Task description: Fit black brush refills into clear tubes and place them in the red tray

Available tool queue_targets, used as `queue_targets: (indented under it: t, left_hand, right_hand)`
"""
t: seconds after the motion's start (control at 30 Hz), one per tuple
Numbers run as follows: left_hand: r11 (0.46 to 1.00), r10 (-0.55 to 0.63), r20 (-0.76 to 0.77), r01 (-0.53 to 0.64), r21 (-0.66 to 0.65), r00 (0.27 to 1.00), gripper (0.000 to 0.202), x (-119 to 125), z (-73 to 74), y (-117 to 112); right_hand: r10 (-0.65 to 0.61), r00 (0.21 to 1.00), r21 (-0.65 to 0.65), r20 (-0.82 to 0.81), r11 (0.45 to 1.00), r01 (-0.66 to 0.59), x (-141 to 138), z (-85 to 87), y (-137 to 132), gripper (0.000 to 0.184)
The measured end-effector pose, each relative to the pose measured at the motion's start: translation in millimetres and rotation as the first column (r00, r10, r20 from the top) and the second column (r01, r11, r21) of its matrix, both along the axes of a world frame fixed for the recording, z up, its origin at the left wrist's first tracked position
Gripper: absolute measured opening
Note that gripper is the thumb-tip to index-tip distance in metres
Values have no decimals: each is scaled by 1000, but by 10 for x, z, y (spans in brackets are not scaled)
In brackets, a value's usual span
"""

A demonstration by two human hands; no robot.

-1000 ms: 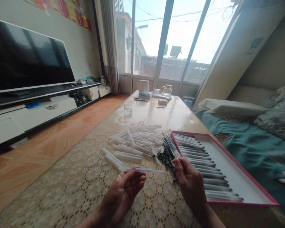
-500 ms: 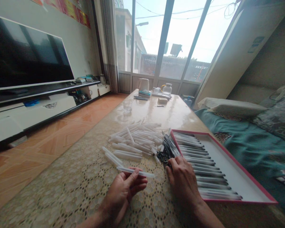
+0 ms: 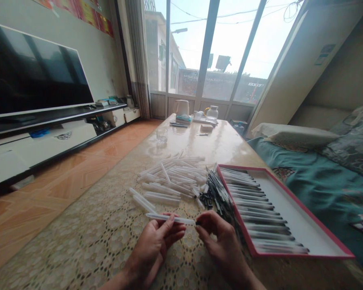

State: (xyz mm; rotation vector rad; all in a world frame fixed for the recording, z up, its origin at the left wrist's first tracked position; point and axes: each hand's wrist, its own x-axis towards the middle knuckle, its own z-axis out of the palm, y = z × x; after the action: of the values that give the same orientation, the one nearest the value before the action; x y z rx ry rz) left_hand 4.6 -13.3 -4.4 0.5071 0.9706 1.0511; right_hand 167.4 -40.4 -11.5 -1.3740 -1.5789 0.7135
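My left hand (image 3: 157, 241) pinches a translucent white pen barrel (image 3: 181, 220) between thumb and fingers, held roughly level above the table. At the barrel's right end, my right hand (image 3: 218, 235) closes thumb and index finger on a small black pen plug (image 3: 197, 223), which touches or nearly touches the barrel. Beyond the hands lies a loose heap of white pen barrels (image 3: 175, 173). Black plugs (image 3: 206, 199) and thin dark refills (image 3: 219, 187) are piled to its right, against a tray. Rows of pens with dark ends (image 3: 260, 209) fill the left part of that tray.
The red-rimmed white tray (image 3: 314, 225) sits at the table's right side. Farther back are a drinking glass (image 3: 161, 137), a kettle (image 3: 182, 108), a glass jug (image 3: 212, 112) and a small box (image 3: 206, 127). A sofa (image 3: 290, 157) borders the table's right.
My right hand has moved left and nearer from the pile of black plugs, bringing a plug to the barrel's end. My left hand keeps the barrel in almost the same place.
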Motion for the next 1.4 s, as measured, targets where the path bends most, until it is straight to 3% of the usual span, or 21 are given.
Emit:
queue_targets:
  t: [0.3, 0.63, 0.9, 1.07, 1.17, 1.4]
  left_hand:
    - [1000, -10, 12, 10, 18, 1000, 10, -8, -8, -4]
    - [1000, 7, 29, -7, 5, 1000, 10, -7, 7, -15]
    - [1000, -13, 46, 12, 21, 999, 14, -9, -2, -15]
    - [1000, -2, 46, 1, 14, 999, 14, -6, 9, -16]
    - [1000, -6, 50, 6, 6, 999, 14, -11, 14, -15]
    - [999, -30, 40, 29, 40, 999, 12, -18, -26, -15]
  right_hand:
    - [-59, 990, -23, -131, 998, 56, -39, -121, 47, 18]
    - [-35, 979, -54, -200, 998, 25, -45, -140, 51, 23]
    - [-79, 889, -275, -450, 960, -54, -47, -120, 59, 35]
    - [-42, 857, -265, -513, 958, -111, -37, -105, 73, 34]
    - [-7, 850, -242, -527, 960, -142, -50, -103, 72, 33]
    - [-50, 898, -274, -436, 958, -79, -89, -140, 55, 37]
